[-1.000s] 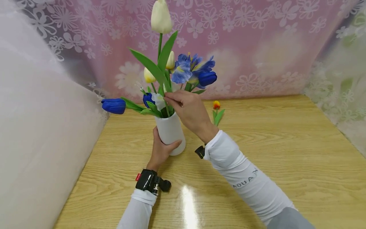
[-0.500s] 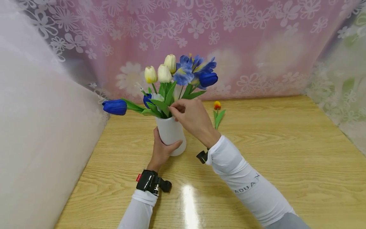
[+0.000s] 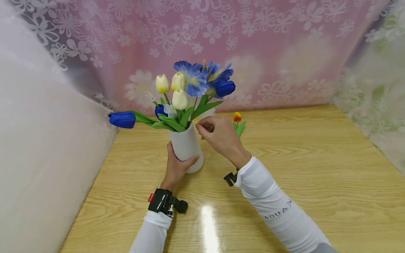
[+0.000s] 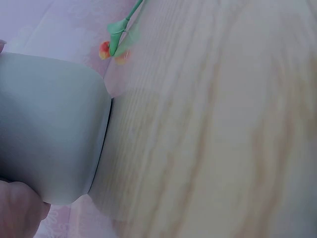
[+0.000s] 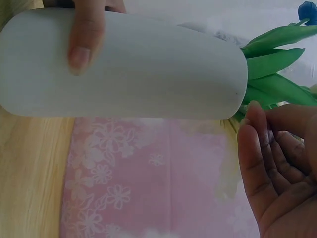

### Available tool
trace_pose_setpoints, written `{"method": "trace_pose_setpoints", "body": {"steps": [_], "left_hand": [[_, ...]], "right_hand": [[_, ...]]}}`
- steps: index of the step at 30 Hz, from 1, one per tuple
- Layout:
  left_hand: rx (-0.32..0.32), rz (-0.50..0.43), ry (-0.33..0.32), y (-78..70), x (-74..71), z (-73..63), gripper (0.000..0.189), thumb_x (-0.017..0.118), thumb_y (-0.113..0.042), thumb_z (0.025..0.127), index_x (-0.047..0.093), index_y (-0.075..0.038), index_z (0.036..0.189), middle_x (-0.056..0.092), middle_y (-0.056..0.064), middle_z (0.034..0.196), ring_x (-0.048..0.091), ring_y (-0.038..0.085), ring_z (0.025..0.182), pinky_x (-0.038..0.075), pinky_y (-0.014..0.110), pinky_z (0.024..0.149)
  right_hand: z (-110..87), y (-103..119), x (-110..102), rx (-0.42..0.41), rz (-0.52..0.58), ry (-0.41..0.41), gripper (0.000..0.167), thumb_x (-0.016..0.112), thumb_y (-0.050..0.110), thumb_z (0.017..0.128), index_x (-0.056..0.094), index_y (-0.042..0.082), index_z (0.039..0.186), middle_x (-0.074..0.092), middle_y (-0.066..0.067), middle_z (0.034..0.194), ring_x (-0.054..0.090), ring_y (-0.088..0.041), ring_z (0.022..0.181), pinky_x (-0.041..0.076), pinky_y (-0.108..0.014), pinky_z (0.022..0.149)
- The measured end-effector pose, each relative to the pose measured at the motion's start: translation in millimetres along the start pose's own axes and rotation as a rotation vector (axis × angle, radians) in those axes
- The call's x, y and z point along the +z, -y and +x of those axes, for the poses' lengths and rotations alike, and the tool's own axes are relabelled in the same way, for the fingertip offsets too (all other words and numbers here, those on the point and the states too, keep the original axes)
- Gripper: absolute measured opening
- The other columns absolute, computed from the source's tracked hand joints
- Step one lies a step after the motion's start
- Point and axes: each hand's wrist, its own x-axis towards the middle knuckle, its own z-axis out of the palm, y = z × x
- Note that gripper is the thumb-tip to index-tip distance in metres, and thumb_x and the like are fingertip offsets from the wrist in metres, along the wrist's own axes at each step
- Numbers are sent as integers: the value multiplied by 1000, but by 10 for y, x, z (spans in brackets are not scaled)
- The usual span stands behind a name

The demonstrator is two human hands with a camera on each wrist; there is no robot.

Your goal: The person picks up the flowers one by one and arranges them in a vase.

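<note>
In the head view, my left hand [image 3: 177,165] grips the lower part of a white vase [image 3: 186,149], thumb across its front. The vase tilts slightly and bears artificial flowers: white tulips [image 3: 179,100], blue tulips [image 3: 122,119] and blue irises [image 3: 196,82]. My right hand [image 3: 223,137] is beside the vase rim, thumb and index fingertips close together, with nothing visibly held. In the right wrist view, those fingertips [image 5: 253,110] lie near green leaves [image 5: 272,89] at the rim. The left wrist view shows the vase's base [image 4: 74,129] and part of the left hand.
A small orange-yellow tulip [image 3: 237,116] with green leaves lies on the wooden table [image 3: 303,165], behind the right hand. A pink floral curtain [image 3: 269,45] hangs at the back. White cloth [image 3: 47,123] stands along the left side.
The tall white tulip has gone down among the others in the vase. My right hand has moved down and right, away from its stem to the rim. An iris bloom has shifted left.
</note>
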Motion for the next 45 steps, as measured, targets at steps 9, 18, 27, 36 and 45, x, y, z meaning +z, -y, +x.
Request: {"method": "trace_pose_setpoints", "body": {"steps": [9,18,27,36,45], "left_hand": [[-8,21,1,-27,-10,-19,89,80,-7,77,18,-3,142,42,16,132,44,29,118,35,45,98],[-38,5,7,-9,-29,-20,91,79,-7,78,16,-5,144,39,15,134,42,28,120,34,46,100],[-40,-3,13,3,-22,-23,91,79,-7,78,16,-6,144,39,15,134,42,28,119,33,44,99],[-50,-11,17,-13,-6,-28,91,79,-7,77,17,-5,143,39,16,133,42,28,118,35,44,98],[-44,-17,23,-13,1,-27,91,79,-7,78,16,-6,144,38,16,133,42,29,118,35,43,98]], "right_hand": [[-126,-260,-34,55,28,-30,12,64,16,93,72,7,95,68,1,78,61,-8,61,50,-29,56],[-243,-563,-59,115,-9,-88,16,64,17,93,71,4,97,68,1,76,61,-9,60,51,-30,56],[-399,-906,-123,250,-32,-122,15,63,17,93,71,4,98,67,-2,79,63,-12,62,52,-32,60],[-522,-1209,-186,454,-100,-60,25,62,23,94,71,1,102,70,-16,89,68,-28,73,52,-33,59],[-574,-1374,-166,510,-193,-15,28,64,25,92,70,0,102,70,-11,87,66,-20,73,51,-36,65]]}}
